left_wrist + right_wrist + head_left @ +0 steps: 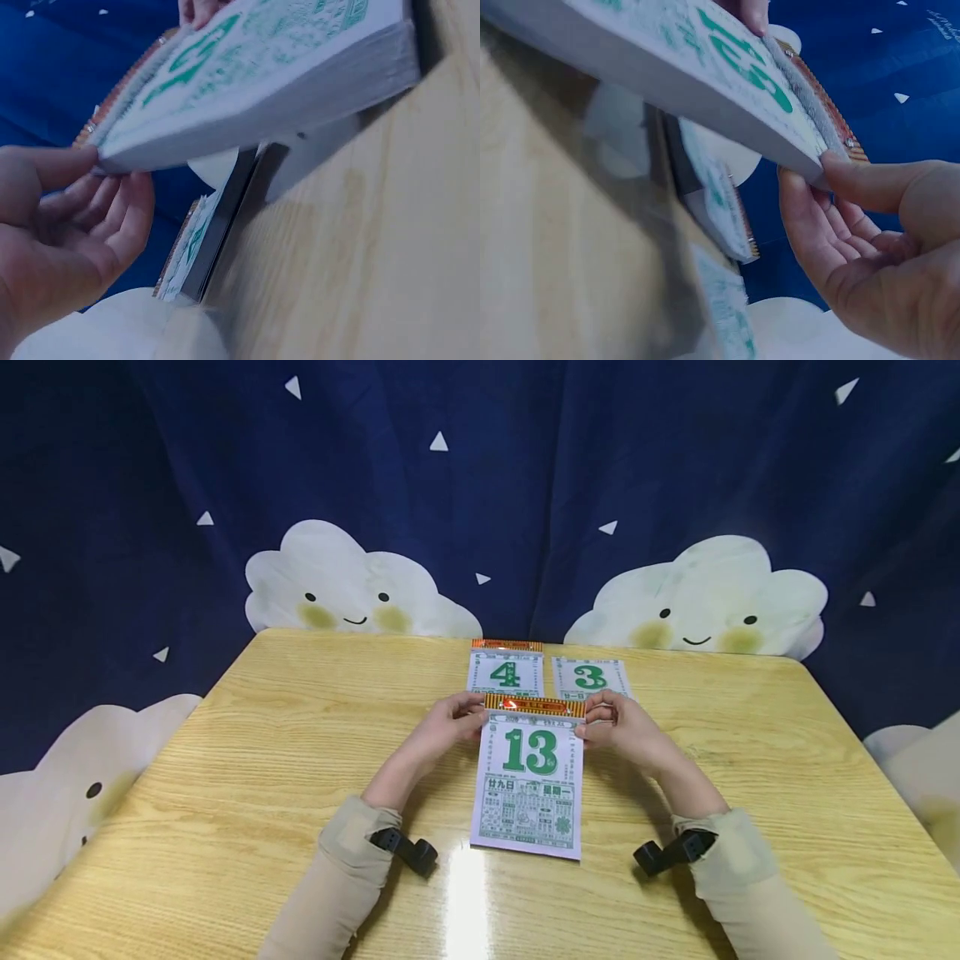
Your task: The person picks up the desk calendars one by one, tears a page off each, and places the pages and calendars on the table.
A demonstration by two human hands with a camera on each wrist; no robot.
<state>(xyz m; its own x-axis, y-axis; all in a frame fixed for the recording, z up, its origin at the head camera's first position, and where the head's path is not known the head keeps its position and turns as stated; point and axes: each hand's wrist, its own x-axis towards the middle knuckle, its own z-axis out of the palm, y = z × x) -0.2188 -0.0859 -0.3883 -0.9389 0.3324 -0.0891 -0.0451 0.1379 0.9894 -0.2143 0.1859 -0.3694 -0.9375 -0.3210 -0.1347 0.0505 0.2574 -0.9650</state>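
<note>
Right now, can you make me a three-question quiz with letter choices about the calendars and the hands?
1. Where does the loose 3 page lie?
A. right of the 4 calendar
B. on top of the 13 calendar
C. on the floor

2. What colour are the big numbers?
A. red
B. green
C. black

3. How is the 13 calendar's top end?
A. flat on the table
B. lifted by both hands
C. rolled into a tube

Answers:
1 A, the head view shows the page beside the 4 calendar, on its right.
2 B, the 4, 3 and 13 are all printed green.
3 B, the left hand and right hand pinch its top corners, and the wrist views show that end raised off the table.
</note>
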